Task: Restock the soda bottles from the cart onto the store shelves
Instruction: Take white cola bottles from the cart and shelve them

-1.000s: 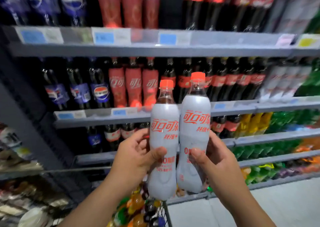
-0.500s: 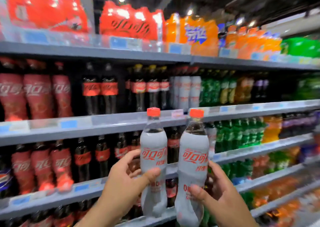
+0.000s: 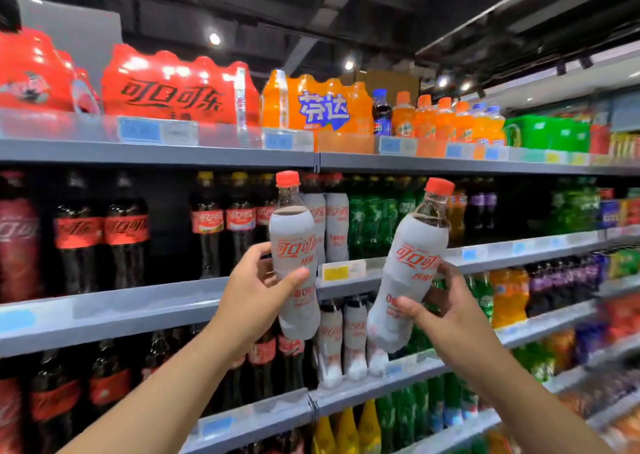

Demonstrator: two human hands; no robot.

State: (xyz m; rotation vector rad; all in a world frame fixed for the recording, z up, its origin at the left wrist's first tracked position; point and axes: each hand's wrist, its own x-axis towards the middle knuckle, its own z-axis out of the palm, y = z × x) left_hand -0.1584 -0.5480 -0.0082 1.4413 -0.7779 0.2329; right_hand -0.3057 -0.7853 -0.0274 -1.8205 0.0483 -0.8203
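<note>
Since the earlier frame both bottles have been lifted higher against the shelving and drawn apart, and the right one has been tipped over to the right; they were held side by side and upright. The left cola bottle, white-sleeved with a red cap, is held roughly upright by the left hand, whose grip is clamped round the lower half of the sleeve, thumb across the front. The right cola bottle, of the same kind, is held tilted by the right hand, whose grip is likewise closed round its lower body. Neither bottle has yet been set down: both are carried in the air in front of the middle shelf. A short row of matching white-sleeved bottles stands on it behind a yellow price tag, between dark cola bottles and green ones. More of the same white bottles are seen on the shelf below. Red multipacks and orange multipacks are stacked along the top shelf. The task is judged to be in its placing step for this pair, with the matching row seemingly found. Sliding each bottle into a free slot is still to be done. The cart is not in view, so how much stock is left in it cannot be told.
</note>
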